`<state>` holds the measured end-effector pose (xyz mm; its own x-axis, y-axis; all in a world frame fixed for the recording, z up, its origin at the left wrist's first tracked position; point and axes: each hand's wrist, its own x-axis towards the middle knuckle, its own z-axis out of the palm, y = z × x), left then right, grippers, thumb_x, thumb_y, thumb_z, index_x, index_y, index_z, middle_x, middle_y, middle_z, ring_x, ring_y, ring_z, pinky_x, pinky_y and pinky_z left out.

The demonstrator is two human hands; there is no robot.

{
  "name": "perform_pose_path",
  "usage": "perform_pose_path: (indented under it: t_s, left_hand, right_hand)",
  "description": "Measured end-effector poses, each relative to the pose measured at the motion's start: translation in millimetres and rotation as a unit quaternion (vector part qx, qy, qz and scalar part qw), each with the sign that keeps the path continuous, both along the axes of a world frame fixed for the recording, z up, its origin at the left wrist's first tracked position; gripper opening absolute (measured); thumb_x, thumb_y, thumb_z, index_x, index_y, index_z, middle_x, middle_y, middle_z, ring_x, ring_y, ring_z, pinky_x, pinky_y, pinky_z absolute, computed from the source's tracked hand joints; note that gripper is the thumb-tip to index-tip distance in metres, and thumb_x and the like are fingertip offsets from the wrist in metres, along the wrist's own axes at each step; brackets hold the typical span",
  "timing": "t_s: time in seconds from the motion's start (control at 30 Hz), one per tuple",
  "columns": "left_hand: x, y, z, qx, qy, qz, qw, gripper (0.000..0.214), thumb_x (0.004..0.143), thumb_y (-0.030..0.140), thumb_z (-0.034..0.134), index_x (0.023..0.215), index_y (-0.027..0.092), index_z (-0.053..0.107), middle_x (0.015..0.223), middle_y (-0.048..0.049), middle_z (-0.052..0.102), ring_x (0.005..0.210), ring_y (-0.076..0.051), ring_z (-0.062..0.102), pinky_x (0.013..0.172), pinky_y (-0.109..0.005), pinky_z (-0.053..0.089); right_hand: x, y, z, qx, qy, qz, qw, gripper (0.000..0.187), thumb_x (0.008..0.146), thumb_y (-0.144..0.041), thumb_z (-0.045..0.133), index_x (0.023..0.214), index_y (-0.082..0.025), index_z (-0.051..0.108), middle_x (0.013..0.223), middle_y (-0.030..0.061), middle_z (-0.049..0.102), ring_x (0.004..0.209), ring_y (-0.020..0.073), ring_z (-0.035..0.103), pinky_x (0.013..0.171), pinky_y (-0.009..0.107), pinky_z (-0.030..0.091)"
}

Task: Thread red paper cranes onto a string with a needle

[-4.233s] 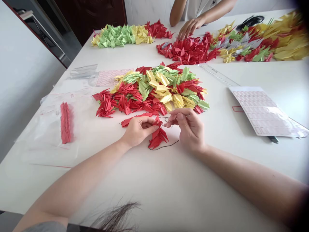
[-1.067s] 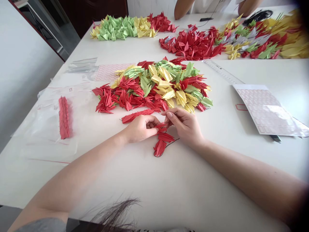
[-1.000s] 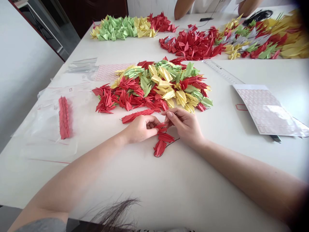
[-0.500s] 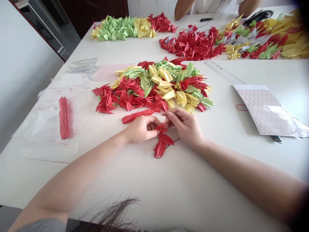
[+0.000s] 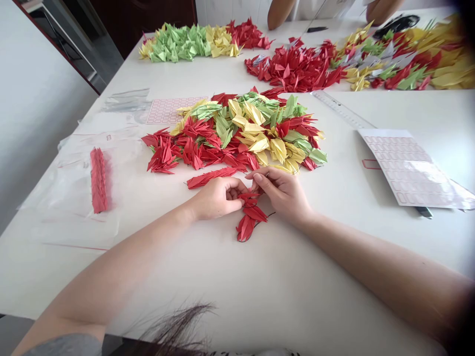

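Observation:
My left hand [image 5: 217,199] curls its fingers around the top of a short string of red paper cranes [image 5: 248,213] on dark thread. My right hand [image 5: 280,190] pinches the same spot from the other side, and its fingertips hide the thread there. The lower cranes hang down onto the white table [image 5: 334,277]. Just above my left hand lies a tight row of red cranes [image 5: 211,178]. Beyond it is a large heap of red, yellow and green paper cranes [image 5: 233,133], close to my right fingertips.
A stacked red crane string [image 5: 98,180] lies on a clear plastic bag [image 5: 70,198] to the left. A ruler [image 5: 343,110] and a sheet of pink-outlined labels [image 5: 408,168] are on the right. More crane piles [image 5: 297,66] and a co-worker's forearms [image 5: 282,12] occupy the far side.
Over the last moments my hands have closed together on the top of the crane string. My right hand has shifted slightly left. The co-worker's hand has withdrawn from the far red pile.

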<state>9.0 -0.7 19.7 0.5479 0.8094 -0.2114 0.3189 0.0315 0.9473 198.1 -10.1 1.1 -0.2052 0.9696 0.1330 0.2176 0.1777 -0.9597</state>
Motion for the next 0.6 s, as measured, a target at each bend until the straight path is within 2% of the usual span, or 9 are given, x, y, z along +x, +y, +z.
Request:
perform_pose_path:
  t_s: [0.33,0.5,0.6]
  left_hand:
    - [-1.6,0.3,-1.2,-0.001,0.016,-0.004,1.000,0.016,0.074,0.015,0.065,0.090,0.014,0.069,0.079,-0.0017,0.065,0.072,-0.013,0.057,0.068,-0.027,0.046]
    - [-2.2,1.2,-2.0,-0.028,-0.046,-0.006,0.999,0.015,0.085,0.024,0.060,0.094,0.015,0.066,0.088,-0.0036,0.066,0.076,-0.013,0.057,0.069,-0.027,0.044]
    - [-4.0,1.0,-1.5,-0.041,-0.078,-0.022,0.996,0.016,0.089,0.025,0.056,0.101,0.016,0.063,0.089,-0.0019,0.062,0.070,-0.011,0.052,0.067,-0.027,0.043]
  right_hand:
    - [0.3,0.5,1.0,-0.007,0.020,-0.002,1.000,0.056,0.088,-0.072,0.058,0.091,-0.018,0.071,0.072,0.0030,0.064,0.062,0.0136,0.059,0.061,0.028,0.053]
    - [-0.4,-1.1,2.9,0.006,0.020,-0.017,1.000,0.057,0.087,-0.074,0.058,0.092,-0.019,0.071,0.071,0.0025,0.064,0.062,0.0138,0.059,0.060,0.028,0.053]
    - [0.3,-1.1,2.4,0.017,0.019,-0.029,0.999,0.054,0.088,-0.072,0.058,0.091,-0.019,0.071,0.072,0.0024,0.064,0.063,0.0137,0.060,0.061,0.028,0.052]
